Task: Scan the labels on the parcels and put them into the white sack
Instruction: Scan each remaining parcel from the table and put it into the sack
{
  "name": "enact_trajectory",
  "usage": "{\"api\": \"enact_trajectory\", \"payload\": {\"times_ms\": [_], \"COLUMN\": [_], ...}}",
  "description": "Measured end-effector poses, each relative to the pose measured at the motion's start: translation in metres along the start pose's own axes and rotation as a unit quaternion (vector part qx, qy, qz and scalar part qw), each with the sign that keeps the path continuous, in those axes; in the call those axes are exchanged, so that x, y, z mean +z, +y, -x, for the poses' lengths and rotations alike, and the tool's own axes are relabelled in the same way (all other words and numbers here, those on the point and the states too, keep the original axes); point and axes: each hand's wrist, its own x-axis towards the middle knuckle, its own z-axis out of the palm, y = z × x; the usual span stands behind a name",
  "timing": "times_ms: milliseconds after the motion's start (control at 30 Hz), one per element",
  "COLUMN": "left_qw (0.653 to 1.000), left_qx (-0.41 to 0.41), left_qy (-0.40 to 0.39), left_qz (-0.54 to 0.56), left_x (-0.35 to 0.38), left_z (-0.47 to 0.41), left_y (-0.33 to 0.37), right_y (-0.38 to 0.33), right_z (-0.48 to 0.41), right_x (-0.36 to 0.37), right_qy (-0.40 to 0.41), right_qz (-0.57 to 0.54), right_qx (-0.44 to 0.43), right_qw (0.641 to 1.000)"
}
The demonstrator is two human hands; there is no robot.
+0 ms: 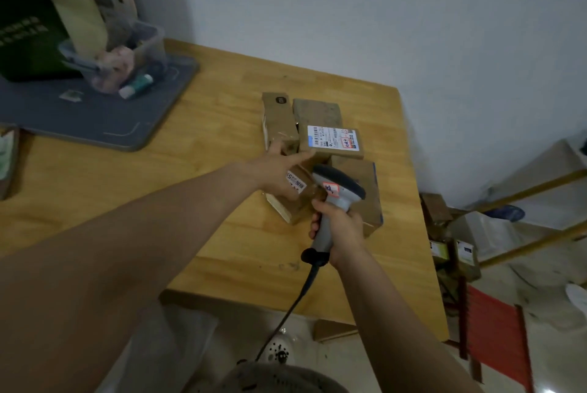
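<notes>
Your left hand (279,171) stretched over parcels (365,176) bunched mid wooden table (222,233). Fingers straight, spread, lying on near small parcel (297,202), gripping nothing. Your right hand (340,229) clenched round scanner (338,183) handle, scanner head over same parcel. White-labelled parcel (333,141) just beyond left fingertips. Grey mat (95,113) far left.

Five brown cardboard parcels (320,156) sit bunched together, touching, on the right part of a wooden tabletop (228,227). The far-left parcel (277,117) is long and narrow, with a dark logo at its far end. Just right of it lies a plain dusty parcel (316,111). The labelled parcel (333,142) shows a white shipping label, face up. The large parcel (363,181) lies nearest the right edge. The near parcel (297,202) lies askew, its white label partly covered. A grey, dark-headed, corded scanner (338,184) is held above these last two.
</notes>
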Motion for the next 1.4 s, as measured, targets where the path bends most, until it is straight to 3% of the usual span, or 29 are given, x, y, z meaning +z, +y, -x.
{"api": "enact_trajectory", "payload": {"times_ms": [167,267,400,633,733,833,867,967,1033,1133,1200,1333,1400], "left_qw": [0.978,0.972,0.979,0.991,0.99,0.955,0.945,0.924,0.93,0.958,0.958,0.967,0.967], "left_qx": [-0.047,-0.057,-0.132,-0.094,-0.131,-0.188,-0.2,-0.245,-0.25,-0.255,-0.259,-0.249,-0.251], "left_qy": [-0.092,-0.035,-0.015,0.019,-0.058,-0.146,-0.136,0.012,0.027,-0.108,-0.116,-0.037,-0.034], "left_qz": [-0.178,-0.227,-0.153,-0.093,0.003,0.179,0.221,0.292,0.267,0.066,-0.044,-0.03,0.014], "left_x": [0.01,0.048,0.078,0.061,0.045,0.027,0.023,0.022,0.022,0.026,0.032,0.038,0.033], "left_z": [0.029,0.046,0.05,0.052,0.062,0.072,0.075,0.079,0.081,0.084,0.085,0.081,0.082], "left_y": [-0.03,-0.045,-0.052,-0.064,-0.075,-0.098,-0.104,-0.112,-0.105,-0.087,-0.079,-0.071,-0.072], "right_y": [0.0,0.002,0.004,0.01,0.013,0.013,0.013,0.017,0.019,0.022,0.024,0.025,0.024], "right_z": [-0.004,-0.003,-0.004,-0.003,-0.003,-0.004,-0.005,-0.004,-0.004,-0.005,-0.005,-0.004,-0.003], "right_x": [0.011,0.018,0.018,0.014,0.009,0.01,0.011,0.015,0.02,0.026,0.029,0.032,0.035], "right_qy": [-0.029,-0.049,-0.048,-0.037,-0.028,-0.03,-0.033,-0.044,-0.053,-0.065,-0.07,-0.079,-0.084], "right_qz": [0.017,0.018,0.018,0.032,0.04,0.037,0.038,0.049,0.059,0.071,0.078,0.074,0.071], "right_qx": [0.0,-0.003,-0.007,0.003,0.014,0.016,0.015,0.018,0.024,0.035,0.039,0.04,0.042], "right_qw": [0.999,0.999,0.999,0.999,0.999,0.999,0.999,0.998,0.997,0.995,0.994,0.993,0.993]}}
